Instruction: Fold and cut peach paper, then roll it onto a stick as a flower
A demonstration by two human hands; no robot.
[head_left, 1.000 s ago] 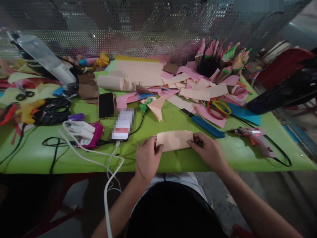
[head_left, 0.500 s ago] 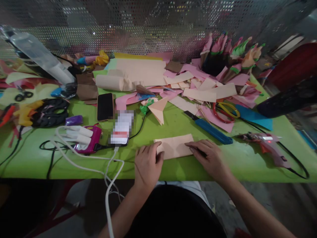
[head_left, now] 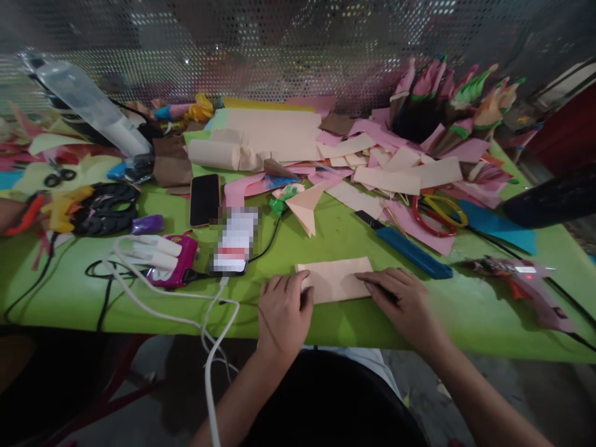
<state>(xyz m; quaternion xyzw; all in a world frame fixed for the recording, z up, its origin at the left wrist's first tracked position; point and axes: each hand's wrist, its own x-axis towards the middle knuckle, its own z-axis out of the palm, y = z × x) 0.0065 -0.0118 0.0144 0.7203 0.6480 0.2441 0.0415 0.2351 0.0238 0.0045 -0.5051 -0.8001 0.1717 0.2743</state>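
A folded strip of peach paper [head_left: 336, 280] lies near the front edge of the green table. My left hand [head_left: 285, 313] grips its left end between thumb and fingers. At the opposite end, my right hand [head_left: 406, 303] has the paper's right edge between thumb and forefinger. Just beyond my right hand lies a blue box cutter [head_left: 412, 251] with its dark blade end pointing away to the left. A cut peach paper piece [head_left: 307, 208] with pointed ends rests beyond the strip, beside a small green-and-pink paper bundle [head_left: 285, 197].
Right: pink glue gun [head_left: 531, 279] and red-and-yellow-handled scissors [head_left: 437, 217]. Left: lit phone [head_left: 234, 242], dark phone [head_left: 205, 200], magenta power adapter [head_left: 189, 257] with white cables [head_left: 139, 302]. Paper scraps [head_left: 391, 177] cover the back. Another person's hand [head_left: 8, 212] shows far left.
The view has shifted slightly, so things sit further right in the picture. Another person's hand has come in at the left edge. Both my hands keep their hold on the paper.
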